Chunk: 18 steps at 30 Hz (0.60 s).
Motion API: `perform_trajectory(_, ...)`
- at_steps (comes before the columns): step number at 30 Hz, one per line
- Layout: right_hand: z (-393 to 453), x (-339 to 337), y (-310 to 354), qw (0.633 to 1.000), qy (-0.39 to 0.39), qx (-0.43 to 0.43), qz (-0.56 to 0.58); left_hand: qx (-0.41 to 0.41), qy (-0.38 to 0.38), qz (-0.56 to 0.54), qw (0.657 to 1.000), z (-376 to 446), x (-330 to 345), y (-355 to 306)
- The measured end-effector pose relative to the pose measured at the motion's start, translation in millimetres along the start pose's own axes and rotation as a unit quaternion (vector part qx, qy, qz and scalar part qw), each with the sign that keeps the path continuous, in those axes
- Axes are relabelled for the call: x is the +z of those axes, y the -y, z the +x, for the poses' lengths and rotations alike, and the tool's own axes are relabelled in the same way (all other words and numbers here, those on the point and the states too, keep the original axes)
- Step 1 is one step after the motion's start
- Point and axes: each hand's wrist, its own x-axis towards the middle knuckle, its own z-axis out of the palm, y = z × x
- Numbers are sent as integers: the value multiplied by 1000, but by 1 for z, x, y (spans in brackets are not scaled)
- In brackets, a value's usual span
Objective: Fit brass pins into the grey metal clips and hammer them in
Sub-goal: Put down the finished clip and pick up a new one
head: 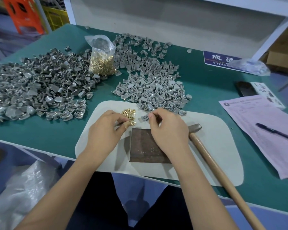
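A small heap of brass pins (129, 115) lies on the white mat (211, 146). My left hand (105, 130), with a taped thumb, pinches at the near edge of that heap. My right hand (166, 128) has its fingers curled and pinches something small beside a grey clip (145, 117) on the mat; what it pinches is hidden. A dark metal block (145, 146) sits between my wrists. The hammer (211, 156), wooden-handled, lies right of the block, touched by neither hand. Grey clips form a pile (153, 90) just behind the mat.
A bigger, darker heap of clips (38, 87) fills the left of the green table (48, 128). A plastic bag of brass pins (102, 58) stands at the back. Papers (263, 130), a pen (276, 131) and a phone (245, 88) lie to the right.
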Motion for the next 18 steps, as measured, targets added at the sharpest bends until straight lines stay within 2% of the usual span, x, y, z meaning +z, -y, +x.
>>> perform_trajectory(7, 0, -1, 0, 1000, 3, -10, 0, 0, 41, 81, 996, 5, 3, -8)
perform_trajectory(11, -1, -1, 0, 1000, 5, -18, -3, 15, 13, 79, 997, 1, 4, -5)
perform_trajectory(13, -1, -1, 1, 1000, 4, -17, 16, 40, -1, 41, 998, -2, 4, -4)
perform_trajectory(15, 0, -2, 1, 997, -7, -8, 72, 51, 7, -50, 997, -2, 3, -13)
perform_trajectory(18, 1, -3, -3, 980, -13, 8, 197, 18, 45, -175, 983, 11, -2, -37)
